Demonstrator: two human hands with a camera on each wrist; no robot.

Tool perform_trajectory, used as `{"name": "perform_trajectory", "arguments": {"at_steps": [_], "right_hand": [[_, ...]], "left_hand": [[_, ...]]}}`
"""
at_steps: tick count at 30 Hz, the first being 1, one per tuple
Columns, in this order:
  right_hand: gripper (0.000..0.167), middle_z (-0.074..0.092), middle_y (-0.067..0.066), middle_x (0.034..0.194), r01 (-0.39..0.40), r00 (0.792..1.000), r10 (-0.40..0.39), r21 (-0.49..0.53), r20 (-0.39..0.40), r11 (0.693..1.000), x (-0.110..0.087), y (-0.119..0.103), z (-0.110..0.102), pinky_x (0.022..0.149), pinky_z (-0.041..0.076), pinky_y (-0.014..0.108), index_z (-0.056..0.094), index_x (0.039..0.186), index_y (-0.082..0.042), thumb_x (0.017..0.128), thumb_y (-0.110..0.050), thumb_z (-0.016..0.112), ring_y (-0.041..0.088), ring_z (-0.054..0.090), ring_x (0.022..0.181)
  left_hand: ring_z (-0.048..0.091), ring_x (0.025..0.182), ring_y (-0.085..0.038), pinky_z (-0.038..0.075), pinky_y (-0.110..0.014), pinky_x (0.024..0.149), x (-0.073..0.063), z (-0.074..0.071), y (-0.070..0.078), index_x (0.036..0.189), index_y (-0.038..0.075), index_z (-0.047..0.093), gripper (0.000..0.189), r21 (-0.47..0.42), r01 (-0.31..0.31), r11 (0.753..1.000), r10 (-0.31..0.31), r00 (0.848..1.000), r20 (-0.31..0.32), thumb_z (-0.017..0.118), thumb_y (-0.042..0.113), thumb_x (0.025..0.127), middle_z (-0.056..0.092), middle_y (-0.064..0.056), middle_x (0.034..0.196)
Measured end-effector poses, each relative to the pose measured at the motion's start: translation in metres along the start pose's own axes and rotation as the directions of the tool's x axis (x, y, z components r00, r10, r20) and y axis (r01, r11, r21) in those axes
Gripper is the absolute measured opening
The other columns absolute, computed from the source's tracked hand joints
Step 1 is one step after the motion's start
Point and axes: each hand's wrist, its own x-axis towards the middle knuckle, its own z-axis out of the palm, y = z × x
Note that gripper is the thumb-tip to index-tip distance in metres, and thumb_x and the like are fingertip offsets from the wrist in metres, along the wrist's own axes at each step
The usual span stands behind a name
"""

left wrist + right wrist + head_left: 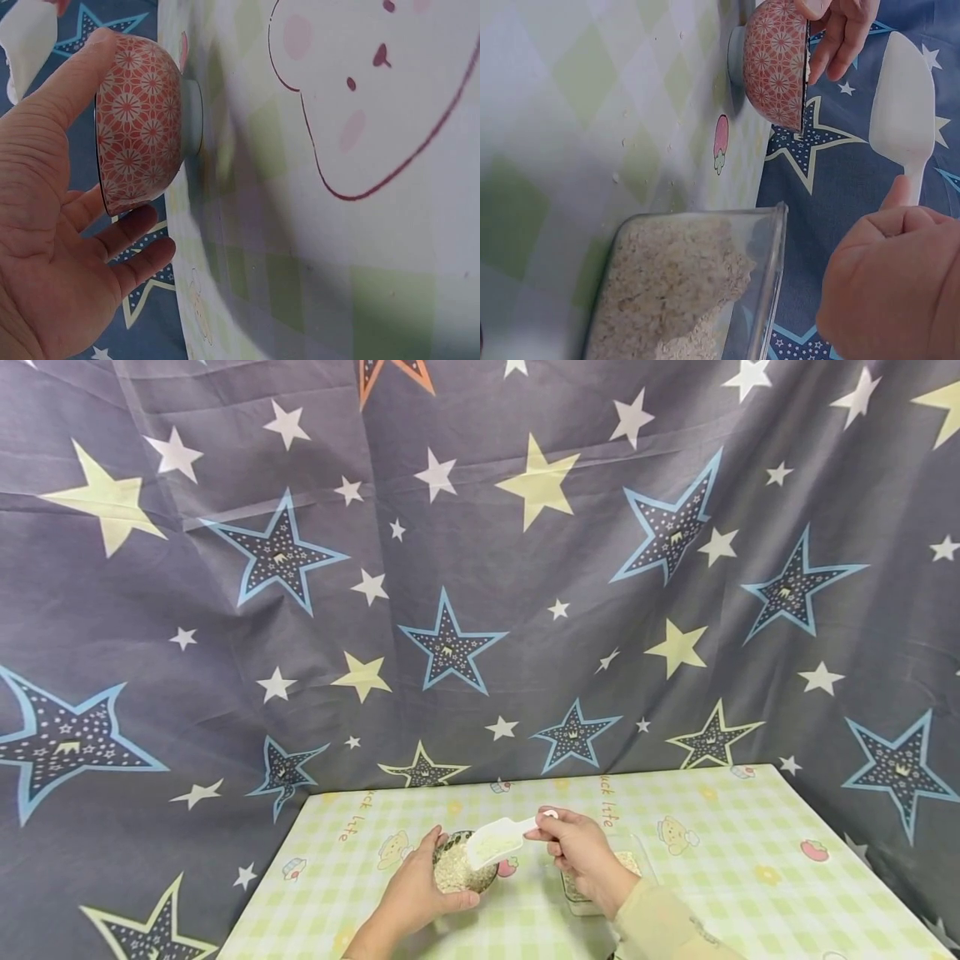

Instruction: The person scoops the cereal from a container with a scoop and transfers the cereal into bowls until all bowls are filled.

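Note:
A small bowl with a red-and-white flower pattern stands on the cloth, filled with pale flakes like oats. My left hand grips it by the rim, thumb on one side and fingers on the other. In my right hand is the handle of a white scoop, its blade tilted over the bowl's right side. From the right wrist view, the scoop hangs above the rim, showing its back. Only a pale inner surface shows in the scoop from the head view.
A clear square container with more flakes stands right of the bowl, partly hidden under my right forearm in the head view. Small crumbs dot the green checked tablecloth. A dark star-patterned curtain hangs behind the table.

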Motion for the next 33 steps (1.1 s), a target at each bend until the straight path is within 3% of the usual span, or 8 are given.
{"name": "perform_trajectory", "arguments": {"at_steps": [12, 24, 28, 33], "right_hand": [[0.041, 0.081, 0.000, 0.084, 0.034, 0.999, -0.034, -0.021, 0.002, 0.999, -0.002, 0.002, 0.009, 0.043, 0.025, 0.015, 0.061, 0.139, 0.001, 0.104, -0.019, 0.068, 0.000, 0.039, 0.054], [0.039, 0.082, 0.008, 0.081, 0.157, 0.985, -0.162, -0.082, -0.058, 0.984, 0.001, 0.004, 0.030, 0.045, 0.029, 0.015, 0.064, 0.136, 0.002, 0.100, -0.013, 0.071, 0.003, 0.036, 0.048], [0.038, 0.082, 0.013, 0.082, 0.215, 0.973, -0.223, -0.117, -0.055, 0.970, -0.001, 0.005, 0.040, 0.048, 0.035, 0.015, 0.066, 0.134, 0.002, 0.098, -0.010, 0.072, 0.002, 0.050, 0.052], [0.037, 0.082, 0.018, 0.089, 0.338, 0.938, -0.346, -0.237, 0.010, 0.911, -0.007, 0.007, 0.049, 0.050, 0.047, 0.018, 0.068, 0.134, 0.000, 0.099, -0.010, 0.073, 0.008, 0.070, 0.066]], "left_hand": [[0.052, 0.144, -0.050, 0.047, -0.071, 0.113, 0.000, -0.001, 0.002, 0.166, -0.001, 0.029, 0.132, -0.008, 0.018, 1.000, -0.018, 1.000, 0.007, 0.099, 0.054, 0.068, 0.054, -0.018, 0.161], [0.053, 0.143, -0.050, 0.046, -0.071, 0.113, -0.001, 0.000, 0.002, 0.166, -0.001, 0.028, 0.133, 0.005, 0.019, 1.000, -0.019, 1.000, 0.001, 0.097, 0.058, 0.068, 0.053, -0.019, 0.161], [0.054, 0.142, -0.051, 0.047, -0.071, 0.112, -0.002, 0.000, 0.003, 0.165, -0.002, 0.029, 0.133, 0.009, 0.010, 1.000, -0.010, 1.000, -0.004, 0.098, 0.057, 0.068, 0.054, -0.020, 0.160], [0.054, 0.142, -0.050, 0.048, -0.070, 0.112, -0.003, -0.001, 0.004, 0.165, -0.002, 0.030, 0.132, 0.010, 0.008, 1.000, -0.008, 1.000, -0.008, 0.097, 0.058, 0.069, 0.055, -0.020, 0.159]]}}
